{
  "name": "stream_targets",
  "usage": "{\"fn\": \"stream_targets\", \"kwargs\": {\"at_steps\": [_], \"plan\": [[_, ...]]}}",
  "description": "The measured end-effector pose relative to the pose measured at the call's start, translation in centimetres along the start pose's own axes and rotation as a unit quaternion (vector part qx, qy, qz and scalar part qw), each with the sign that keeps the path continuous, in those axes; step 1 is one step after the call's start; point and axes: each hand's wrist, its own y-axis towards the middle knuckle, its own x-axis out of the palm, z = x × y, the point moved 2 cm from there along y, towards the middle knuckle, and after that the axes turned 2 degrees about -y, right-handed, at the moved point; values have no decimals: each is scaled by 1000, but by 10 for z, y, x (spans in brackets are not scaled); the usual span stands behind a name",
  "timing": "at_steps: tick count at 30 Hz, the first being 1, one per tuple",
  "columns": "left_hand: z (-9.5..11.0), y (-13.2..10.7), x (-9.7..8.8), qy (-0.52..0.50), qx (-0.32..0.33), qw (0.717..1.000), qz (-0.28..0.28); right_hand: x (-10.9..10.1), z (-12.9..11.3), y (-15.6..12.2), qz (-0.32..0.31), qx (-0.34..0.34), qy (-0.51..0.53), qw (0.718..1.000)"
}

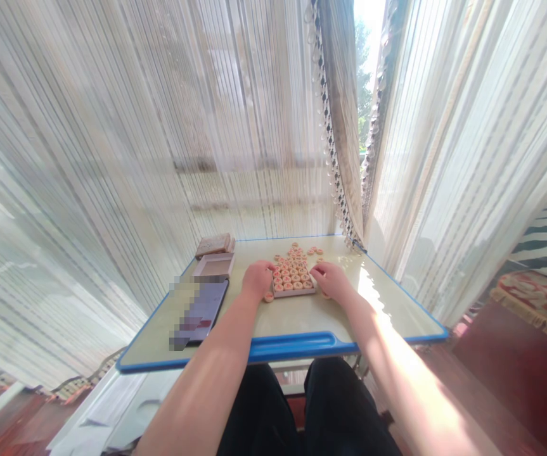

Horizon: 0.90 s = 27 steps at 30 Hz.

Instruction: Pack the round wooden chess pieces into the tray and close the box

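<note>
A shallow pinkish box (295,293) stands on the table in front of me, filled with rows of round Chinese chess pieces (290,278) with red markings. My left hand (257,280) is closed at its left side, thumb and fingers at the edge. On the opposite side, my right hand (331,280) pinches at the right edge, fingertips together. Exactly how each grip meets the box is too small to make out. More loose pieces (296,252) lie scattered behind it. One single piece (269,297) sits below my left hand, and another is partly hidden under my right.
To the left lie a tablet (204,310), partly pixelated, an open box lid (213,266) and a boxed item (213,244) behind it. The table (397,304) has a raised blue rim (296,345). Sheer curtains (159,126) hang along its far side.
</note>
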Motion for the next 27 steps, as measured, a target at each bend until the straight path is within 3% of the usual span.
{"fn": "stream_targets", "kwargs": {"at_steps": [12, 21, 27], "plan": [[-6, 1, 1, -39, 12, 997, 62, 2, 1, 1, 0, -4, 0, 1000], [-7, 2, 1, -45, 15, 996, 73, 2, 1, 2, 9, -14, -8, 1000], [-6, 0, 1, -33, 37, 993, 104, 3, 6, 3, 31, 5, 46, 998]]}}
